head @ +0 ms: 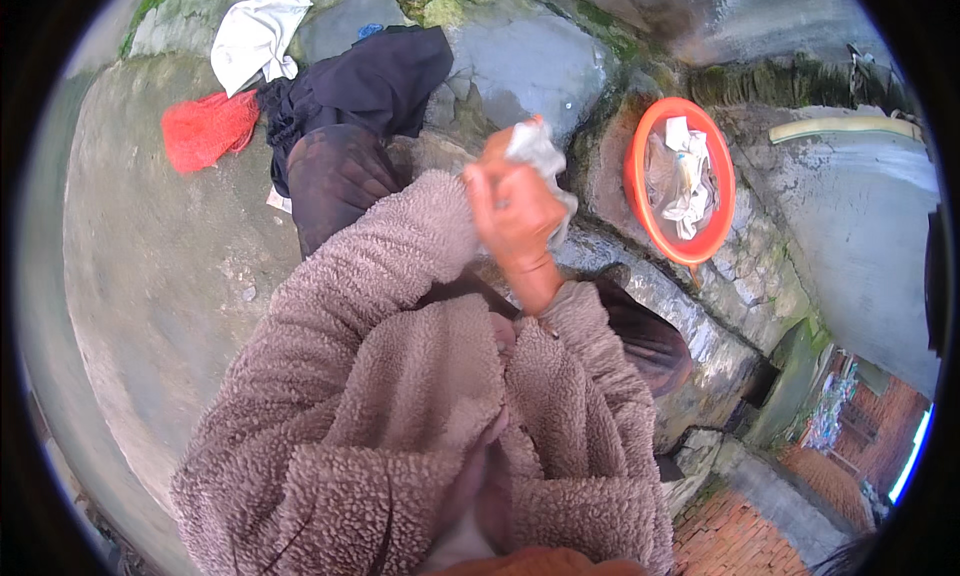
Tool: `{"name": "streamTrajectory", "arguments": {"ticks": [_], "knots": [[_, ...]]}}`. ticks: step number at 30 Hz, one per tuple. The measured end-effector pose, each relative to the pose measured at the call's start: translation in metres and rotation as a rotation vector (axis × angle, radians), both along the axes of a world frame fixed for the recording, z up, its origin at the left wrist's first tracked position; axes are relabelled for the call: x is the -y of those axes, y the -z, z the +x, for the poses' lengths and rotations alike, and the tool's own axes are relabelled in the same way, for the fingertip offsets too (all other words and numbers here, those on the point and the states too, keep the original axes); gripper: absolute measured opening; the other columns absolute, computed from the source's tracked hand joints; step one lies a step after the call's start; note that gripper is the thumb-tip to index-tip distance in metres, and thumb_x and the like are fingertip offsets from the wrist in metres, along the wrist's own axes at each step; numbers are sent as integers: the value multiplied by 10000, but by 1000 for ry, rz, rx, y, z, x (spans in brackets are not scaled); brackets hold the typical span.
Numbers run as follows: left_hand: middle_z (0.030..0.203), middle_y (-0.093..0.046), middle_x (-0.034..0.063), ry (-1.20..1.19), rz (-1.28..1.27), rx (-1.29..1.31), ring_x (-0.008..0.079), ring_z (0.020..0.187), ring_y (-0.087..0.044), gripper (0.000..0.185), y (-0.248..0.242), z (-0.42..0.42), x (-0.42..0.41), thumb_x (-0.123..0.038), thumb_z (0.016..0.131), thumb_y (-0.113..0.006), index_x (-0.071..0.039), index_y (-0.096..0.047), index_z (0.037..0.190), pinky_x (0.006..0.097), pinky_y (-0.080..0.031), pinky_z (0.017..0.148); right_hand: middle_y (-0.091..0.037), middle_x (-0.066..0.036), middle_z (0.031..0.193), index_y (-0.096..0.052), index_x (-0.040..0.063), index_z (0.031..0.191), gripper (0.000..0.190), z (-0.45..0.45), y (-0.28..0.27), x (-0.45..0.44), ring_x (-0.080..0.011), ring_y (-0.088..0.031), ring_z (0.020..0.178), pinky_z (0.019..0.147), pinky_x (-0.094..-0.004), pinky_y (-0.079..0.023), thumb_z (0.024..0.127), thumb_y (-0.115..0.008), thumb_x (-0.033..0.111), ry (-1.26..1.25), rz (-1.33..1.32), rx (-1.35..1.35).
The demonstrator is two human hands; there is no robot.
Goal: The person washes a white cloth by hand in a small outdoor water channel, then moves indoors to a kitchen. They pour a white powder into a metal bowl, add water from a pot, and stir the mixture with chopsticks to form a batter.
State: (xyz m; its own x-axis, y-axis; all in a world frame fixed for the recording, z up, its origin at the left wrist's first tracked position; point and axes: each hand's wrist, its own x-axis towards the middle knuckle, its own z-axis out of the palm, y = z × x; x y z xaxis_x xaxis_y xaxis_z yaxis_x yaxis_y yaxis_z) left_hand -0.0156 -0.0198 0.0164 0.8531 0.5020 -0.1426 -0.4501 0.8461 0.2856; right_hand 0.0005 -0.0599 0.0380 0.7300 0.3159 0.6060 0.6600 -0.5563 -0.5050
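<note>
Both of my hands are closed on a crumpled, greyish-white cloth [537, 147]. My left hand [491, 154] is at its far side and partly hidden behind the other hand. My right hand [523, 210] is bent at the wrist and lies nearer to me, slightly blurred. A fold of the cloth hangs down to the right of the fingers. To the right of my hands, an orange plastic basin [725, 174] holds white crumpled pieces [688, 208], apparently cloth, in what looks like water.
On the concrete at the far left lie a dark garment [382, 77], a white cloth [251, 39] and a red mesh bag [206, 131]. Wet, uneven stone slabs [525, 58] with moss extend ahead. A pale hose [844, 128] rests at the right.
</note>
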Motion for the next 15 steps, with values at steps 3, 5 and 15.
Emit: {"name": "streamTrajectory", "arguments": {"ticks": [3,5,15], "knots": [[910,-651,116,640,-62,-85,205,733,-648,236,27,20,-37,-215,937,-537,4,-585,1010,329,-557,627,-604,-96,655,-615,49,793,153,11,-9,-1,-182,-560,538,509,-314,-455,836,-688,177,20,58,-121],[876,-649,107,665,-161,-173,186,724,-646,188,27,20,-28,-203,924,-557,-22,-599,954,332,-559,619,-660,-83,704,-609,83,809,94,47,2,9,-227,-631,568,518,-350,-491,875,-606,150,106,229,-338],[832,-642,87,738,-90,-165,178,700,-646,214,21,10,-22,-241,946,-525,-38,-587,974,324,-564,570,-620,-83,636,-612,59,804,95,47,-17,7,-172,-580,512,478,-318,-461,871,-616,127,81,260,-295]]}}
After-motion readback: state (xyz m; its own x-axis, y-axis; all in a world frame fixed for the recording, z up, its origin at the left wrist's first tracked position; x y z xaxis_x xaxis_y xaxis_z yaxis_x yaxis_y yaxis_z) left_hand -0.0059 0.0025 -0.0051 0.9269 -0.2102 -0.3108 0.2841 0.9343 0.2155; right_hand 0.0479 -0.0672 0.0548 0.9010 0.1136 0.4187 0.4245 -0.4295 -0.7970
